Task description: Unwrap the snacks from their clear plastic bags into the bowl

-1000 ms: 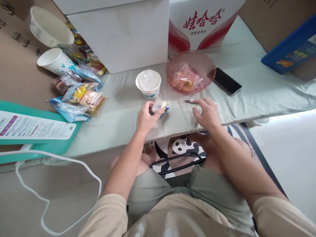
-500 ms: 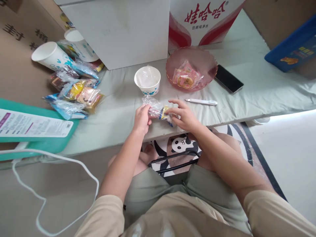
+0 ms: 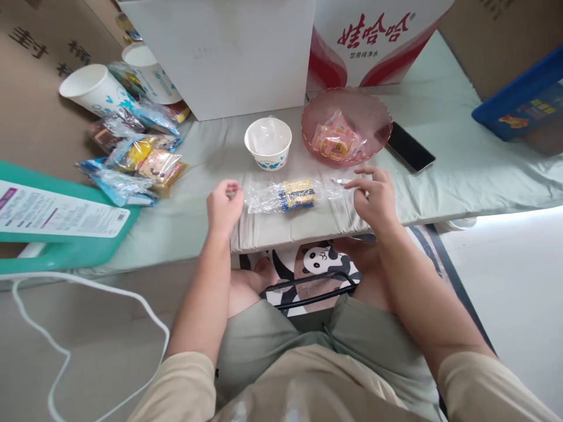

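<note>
A small yellow-and-blue packet (image 3: pixel 298 194) lies flat in a long clear plastic wrapper (image 3: pixel 266 199) on the cloth-covered surface near its front edge. Just left of the wrapper's end is my left hand (image 3: pixel 225 205), its fingers curled in, with nothing visible in them. My right hand (image 3: pixel 375 196) is at the wrapper's other end, its fingers closed around a white craft knife (image 3: pixel 341 181). Only the knife's tip end shows; the hand covers the rest. Behind the packet stands a white paper cup (image 3: pixel 269 143) with clear plastic inside.
A pink glass bowl (image 3: pixel 308 135) holds several pink wrapped packets (image 3: pixel 336 140). Right of it lies a black phone (image 3: pixel 410 147). Several bagged snacks (image 3: pixel 145 161) and two paper cups (image 3: pixel 90 88) are at left, near a green container (image 3: pixel 101 234). Boxes (image 3: pixel 233 58) line the back.
The packet, handled by both hands before, now lies stretched out in its wrapper. My left hand has drawn away left; my right hand has moved right onto the craft knife.
</note>
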Tool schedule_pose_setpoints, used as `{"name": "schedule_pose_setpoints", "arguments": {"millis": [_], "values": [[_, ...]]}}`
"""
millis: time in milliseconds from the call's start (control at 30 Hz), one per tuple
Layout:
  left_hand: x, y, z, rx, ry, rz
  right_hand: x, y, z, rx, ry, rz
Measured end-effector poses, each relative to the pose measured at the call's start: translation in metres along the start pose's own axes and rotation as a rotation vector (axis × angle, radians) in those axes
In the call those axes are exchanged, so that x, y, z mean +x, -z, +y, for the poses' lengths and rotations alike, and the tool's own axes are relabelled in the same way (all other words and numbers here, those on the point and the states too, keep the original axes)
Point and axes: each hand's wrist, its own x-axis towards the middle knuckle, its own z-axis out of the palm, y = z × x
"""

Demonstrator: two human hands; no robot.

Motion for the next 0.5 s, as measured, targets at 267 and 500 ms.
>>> {"name": "schedule_pose_setpoints", "arguments": {"millis": [267,500], "values": [[-0.008,-0.025,0.025,0.143,-0.399,-0.186,0.006,-0.028,-0.040,-0.016,0.182,-0.228],[-0.011,-0.020,0.024,0.093,-0.547,-0.092,0.000,-0.029,-0.048,-0.070,0.238,-0.130]]}}
